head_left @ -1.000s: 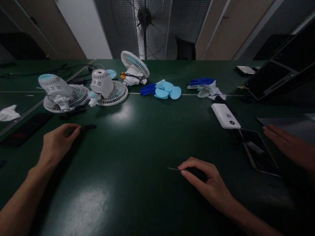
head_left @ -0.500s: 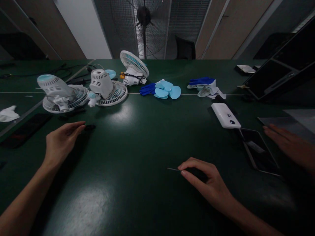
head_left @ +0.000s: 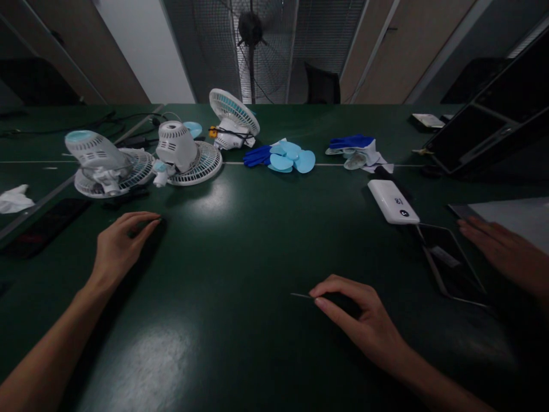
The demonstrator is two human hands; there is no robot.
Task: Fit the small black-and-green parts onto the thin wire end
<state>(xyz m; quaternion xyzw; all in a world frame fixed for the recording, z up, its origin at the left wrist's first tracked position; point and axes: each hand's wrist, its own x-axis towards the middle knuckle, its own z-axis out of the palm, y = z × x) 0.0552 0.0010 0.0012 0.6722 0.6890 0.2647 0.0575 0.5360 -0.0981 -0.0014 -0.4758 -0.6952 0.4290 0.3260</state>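
My left hand (head_left: 124, 240) is over the green table at left, thumb and forefinger pinched on a small dark object (head_left: 160, 221). Only a bit of it shows at the fingertips, so its kind is unclear. Lower right of the middle, my right hand (head_left: 360, 315) is closed around a screwdriver (head_left: 302, 295). Its thin metal shaft points left, low over the tabletop; the dark handle is mostly hidden in my palm. Nearest to my left hand are two white desk fans lying face down, a left one (head_left: 100, 160) and a right one (head_left: 180, 151).
Behind stand a third fan (head_left: 234, 120), light-blue fan blades (head_left: 291, 157) and blue-and-white gloves (head_left: 351, 146). At right are a white power bank (head_left: 392, 201), a phone (head_left: 452, 263) and another person's hand (head_left: 501, 252) beside a plastic sheet (head_left: 514, 214). A dark flat device (head_left: 47, 226) lies at left.
My left hand has moved slightly right, and the dark object is now mostly hidden by its fingers. My right hand has stayed put. The clear sheet by the other person's hand has shifted.
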